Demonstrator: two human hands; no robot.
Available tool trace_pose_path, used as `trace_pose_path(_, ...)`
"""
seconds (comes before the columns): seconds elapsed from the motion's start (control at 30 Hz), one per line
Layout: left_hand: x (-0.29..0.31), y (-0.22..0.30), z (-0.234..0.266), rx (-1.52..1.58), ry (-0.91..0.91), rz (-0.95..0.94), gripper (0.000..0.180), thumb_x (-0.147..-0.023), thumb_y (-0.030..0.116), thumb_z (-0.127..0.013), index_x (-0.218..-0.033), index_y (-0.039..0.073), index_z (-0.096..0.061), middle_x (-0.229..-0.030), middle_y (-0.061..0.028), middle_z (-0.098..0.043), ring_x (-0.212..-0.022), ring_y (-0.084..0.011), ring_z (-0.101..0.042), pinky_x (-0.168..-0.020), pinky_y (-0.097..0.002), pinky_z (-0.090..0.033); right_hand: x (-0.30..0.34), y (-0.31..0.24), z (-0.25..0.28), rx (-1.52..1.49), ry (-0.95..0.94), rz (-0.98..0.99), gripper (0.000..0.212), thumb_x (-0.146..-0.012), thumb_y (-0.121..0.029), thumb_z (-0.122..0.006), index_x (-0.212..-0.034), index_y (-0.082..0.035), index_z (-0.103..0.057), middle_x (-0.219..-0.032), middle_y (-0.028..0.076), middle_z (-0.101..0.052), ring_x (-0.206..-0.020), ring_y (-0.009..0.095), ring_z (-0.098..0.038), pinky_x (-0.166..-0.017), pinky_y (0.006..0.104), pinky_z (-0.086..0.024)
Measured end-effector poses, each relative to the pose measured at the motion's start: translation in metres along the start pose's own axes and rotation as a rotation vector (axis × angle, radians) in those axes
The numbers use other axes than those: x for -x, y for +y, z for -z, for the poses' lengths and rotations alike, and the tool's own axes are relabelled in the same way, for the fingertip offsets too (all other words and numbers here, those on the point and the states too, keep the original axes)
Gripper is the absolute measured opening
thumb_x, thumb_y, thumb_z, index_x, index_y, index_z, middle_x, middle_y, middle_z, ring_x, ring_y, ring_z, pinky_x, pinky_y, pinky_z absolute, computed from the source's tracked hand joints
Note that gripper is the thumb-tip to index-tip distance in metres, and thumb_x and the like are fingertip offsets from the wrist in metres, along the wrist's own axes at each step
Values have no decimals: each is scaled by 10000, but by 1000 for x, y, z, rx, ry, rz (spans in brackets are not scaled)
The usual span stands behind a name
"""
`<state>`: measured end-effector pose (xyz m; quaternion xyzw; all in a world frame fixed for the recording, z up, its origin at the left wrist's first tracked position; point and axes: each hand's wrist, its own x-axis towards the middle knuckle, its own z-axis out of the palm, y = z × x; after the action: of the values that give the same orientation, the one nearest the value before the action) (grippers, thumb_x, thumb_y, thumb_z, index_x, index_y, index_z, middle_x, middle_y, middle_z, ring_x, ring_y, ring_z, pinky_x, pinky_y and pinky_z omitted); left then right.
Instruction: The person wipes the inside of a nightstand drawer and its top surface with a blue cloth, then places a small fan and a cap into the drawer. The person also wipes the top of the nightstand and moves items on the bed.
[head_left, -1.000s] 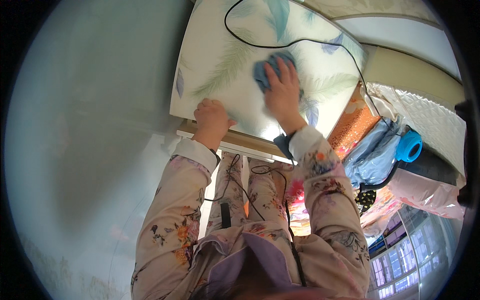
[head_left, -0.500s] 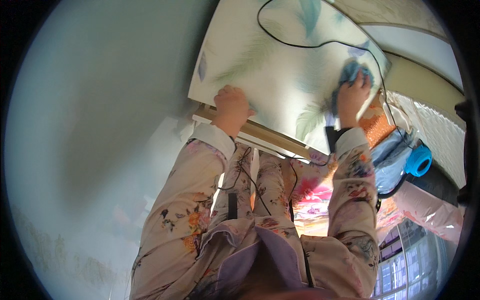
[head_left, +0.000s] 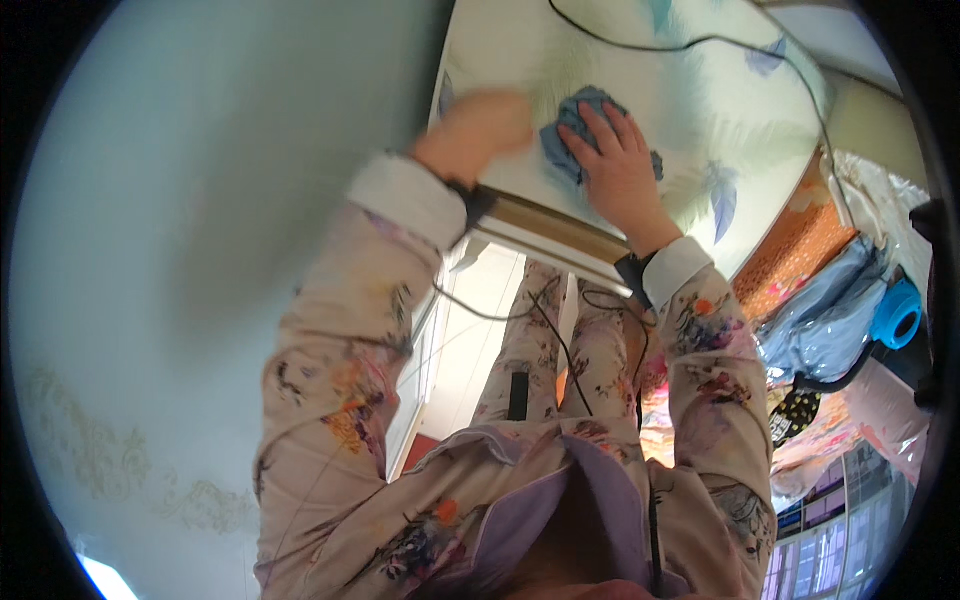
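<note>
A crumpled blue cloth (head_left: 572, 150) lies on the white tabletop printed with feathers and leaves (head_left: 760, 140). My right hand (head_left: 620, 170) presses down on it, fingers stretched over the cloth and bunching it against the surface. Smeared by motion, my left hand (head_left: 480, 130) is over the table's left edge, to the left of the cloth. Its fingers cannot be made out, nor whether anything is in them.
A thin black cable (head_left: 690, 45) runs across the tabletop and down its right side. Along the left is a pale wall (head_left: 200, 250). On the right sit an orange patterned item (head_left: 800, 255), plastic-wrapped blue goods (head_left: 825, 310) and a bright blue ring-shaped object (head_left: 897, 314).
My right hand has moved left with the cloth, from the table's right side toward its middle. My left hand has lifted from the front left edge and is moving.
</note>
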<state>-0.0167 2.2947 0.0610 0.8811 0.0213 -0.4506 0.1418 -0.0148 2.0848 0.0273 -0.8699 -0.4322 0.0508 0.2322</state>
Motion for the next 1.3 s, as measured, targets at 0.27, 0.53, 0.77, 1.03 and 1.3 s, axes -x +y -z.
trace_pose_path(0.27,-83,0,59,-461,152,-81,595,-831,517,-530,-1067,-20,-629,-1129,-280,-576,-1075,-431,-520,-955,-438,-410,9,3,-14,-42,59,-22,503,-708,-24,-564,-1176,-207,-584,-1341,62,-457,-1245,316,-406,-1049,465,-328)
trace_pose_path(0.53,-91,-23,60,-363,141,-219,634,-829,564,-540,-943,-52,-634,-945,-256,-638,-913,-409,-607,-811,-459,-475,-45,-97,-63,-186,-283,127,312,-723,-194,-561,-1007,-160,-685,-1219,61,-548,-1201,294,-448,-1041,488,-315)
trace_pose_path(0.77,-86,-20,62,-374,163,-112,646,-836,566,-559,-946,-68,-615,-992,-251,-625,-1014,-413,-565,-858,-441,-466,15,-84,-58,-242,110,-141,372,-704,-165,-576,-1072,-177,-627,-1241,70,-509,-1174,326,-450,-1021,485,-346)
trace_pose_path(1.03,-86,-20,60,-275,139,-15,668,-838,561,-569,-980,-91,-567,-1034,-268,-587,-1026,-421,-540,-869,-448,-453,209,12,48,40,9,-829,619,-670,-35,-612,-1269,-152,-508,-1330,164,-402,-1209,407,-379,-1012,495,-337)
trace_pose_path(1.3,-92,-33,52,-287,222,-96,692,-803,576,-599,-1003,-85,-565,-1052,-307,-563,-1029,-422,-544,-864,-456,-466,257,-20,77,-86,-87,-1070,608,-708,-42,-613,-1297,-91,-472,-1317,231,-372,-1185,428,-379,-1002,483,-333)
